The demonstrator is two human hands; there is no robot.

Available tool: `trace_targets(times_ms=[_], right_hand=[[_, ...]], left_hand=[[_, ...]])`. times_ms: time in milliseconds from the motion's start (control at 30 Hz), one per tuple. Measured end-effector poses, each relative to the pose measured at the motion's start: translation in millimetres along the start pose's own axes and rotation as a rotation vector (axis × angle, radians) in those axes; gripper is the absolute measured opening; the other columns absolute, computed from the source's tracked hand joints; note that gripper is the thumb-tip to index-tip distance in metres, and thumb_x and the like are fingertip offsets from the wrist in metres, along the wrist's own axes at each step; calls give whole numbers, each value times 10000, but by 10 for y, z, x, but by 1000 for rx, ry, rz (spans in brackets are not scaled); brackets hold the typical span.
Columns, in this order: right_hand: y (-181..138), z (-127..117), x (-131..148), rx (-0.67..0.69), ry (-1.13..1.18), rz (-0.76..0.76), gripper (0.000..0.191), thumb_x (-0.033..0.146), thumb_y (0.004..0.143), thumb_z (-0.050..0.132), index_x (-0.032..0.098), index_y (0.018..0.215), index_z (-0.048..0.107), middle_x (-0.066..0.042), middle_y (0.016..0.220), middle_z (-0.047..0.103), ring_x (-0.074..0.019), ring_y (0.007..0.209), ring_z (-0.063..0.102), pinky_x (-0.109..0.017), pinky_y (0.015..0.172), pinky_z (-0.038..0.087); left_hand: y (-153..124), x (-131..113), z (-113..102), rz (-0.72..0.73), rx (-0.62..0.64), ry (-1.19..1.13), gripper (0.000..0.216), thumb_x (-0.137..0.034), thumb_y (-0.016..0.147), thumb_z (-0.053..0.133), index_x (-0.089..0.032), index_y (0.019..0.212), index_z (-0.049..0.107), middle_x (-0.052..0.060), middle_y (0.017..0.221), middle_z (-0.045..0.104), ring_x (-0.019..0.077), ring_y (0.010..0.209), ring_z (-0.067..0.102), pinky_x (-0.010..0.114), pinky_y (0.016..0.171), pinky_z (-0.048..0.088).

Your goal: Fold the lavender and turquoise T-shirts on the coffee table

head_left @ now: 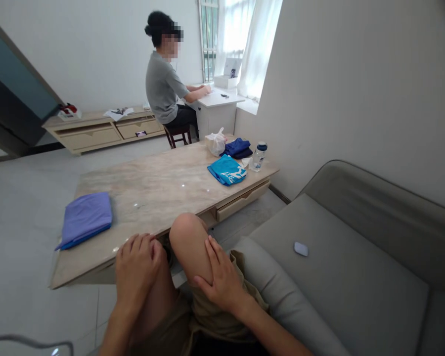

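My left hand (139, 262) lies over my left knee, its fingers draped across the kneecap and holding nothing. On the side of my right knee (191, 242) rests my right hand (222, 282), with the thumb spread from the extended fingers. Just beyond my knees is a low marble-topped table (155, 178). Folded purple cloth (87, 215) lies on blue cloth (89, 236) at its left end, nearest my left hand. At the right end are a folded turquoise cloth (224, 170) with white print, dark blue folded cloth (237, 147), a white plastic bag (217, 143) and a clear bottle (258, 157) with a blue lid.
A grey sofa (333, 257) with a small white case (301, 248) is on my right. Across the room a person (165, 89) sits at a white desk (220, 100) by the window. A low cabinet (92, 141) stands along the far wall.
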State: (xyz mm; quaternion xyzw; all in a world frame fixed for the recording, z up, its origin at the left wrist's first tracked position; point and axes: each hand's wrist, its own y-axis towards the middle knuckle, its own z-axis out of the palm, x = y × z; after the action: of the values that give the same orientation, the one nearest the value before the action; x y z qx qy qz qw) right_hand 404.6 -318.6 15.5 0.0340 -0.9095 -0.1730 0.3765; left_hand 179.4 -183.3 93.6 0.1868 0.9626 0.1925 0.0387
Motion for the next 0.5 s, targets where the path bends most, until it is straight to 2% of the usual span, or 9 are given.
trace_targets(times_ms=[67,133,167,233,367,433,500], right_hand=[[99,-18,-195,40,107,40,785,393,1071,624,251,1788,339,-148,1767,470,-328,1601,505,-548,1294,483],[343,-49,-525,37,184,128,553,323,1120,499,248,1667,542,-134,1569,682,-276,1429,671,-485,1206,567],[533,-79,-731,5,185,179,472,299,1121,466,235,1550,654,-129,1414,772,-267,1302,742,-468,1137,609],[1052,-180,-1186,-74,106,207,405,272,1051,529,194,1385,744,-147,1280,807,-293,1196,766,-495,1089,621],[2436,-467,-2024,-120,-122,190,293,240,988,560,188,1160,792,-153,1177,807,-311,1155,741,-503,1108,575],[3106,-546,-2350,-135,-222,256,338,244,1000,547,170,1256,756,-157,1182,796,-303,1118,730,-486,1098,563],[3637,-504,-2627,-182,-308,359,488,272,1012,547,154,1478,627,-167,1215,778,-310,1094,715,-476,1067,558]], left_hand=[[-4,61,39,18,-36,-43,437,-331,1074,372,-141,1184,750,190,1264,799,395,1303,660,553,1136,484],[-7,110,66,18,-56,-75,419,-341,1072,379,-168,1187,744,179,1267,802,391,1310,665,561,1140,492],[-6,132,77,11,-60,-87,412,-352,1072,387,-177,1187,741,176,1268,802,392,1303,668,568,1136,499],[-5,182,104,-6,-50,-107,405,-370,1068,400,-189,1202,736,173,1277,798,398,1286,673,587,1133,509],[-62,362,249,-26,-35,-186,384,-380,1031,443,-235,1227,739,146,1276,805,396,1237,696,608,1132,524],[-133,486,357,-28,-62,-250,344,-390,996,516,-268,1211,755,118,1246,819,383,1208,716,595,1144,530],[-216,598,451,-40,-75,-312,311,-384,953,608,-299,1203,772,86,1214,834,365,1195,735,567,1160,538]])
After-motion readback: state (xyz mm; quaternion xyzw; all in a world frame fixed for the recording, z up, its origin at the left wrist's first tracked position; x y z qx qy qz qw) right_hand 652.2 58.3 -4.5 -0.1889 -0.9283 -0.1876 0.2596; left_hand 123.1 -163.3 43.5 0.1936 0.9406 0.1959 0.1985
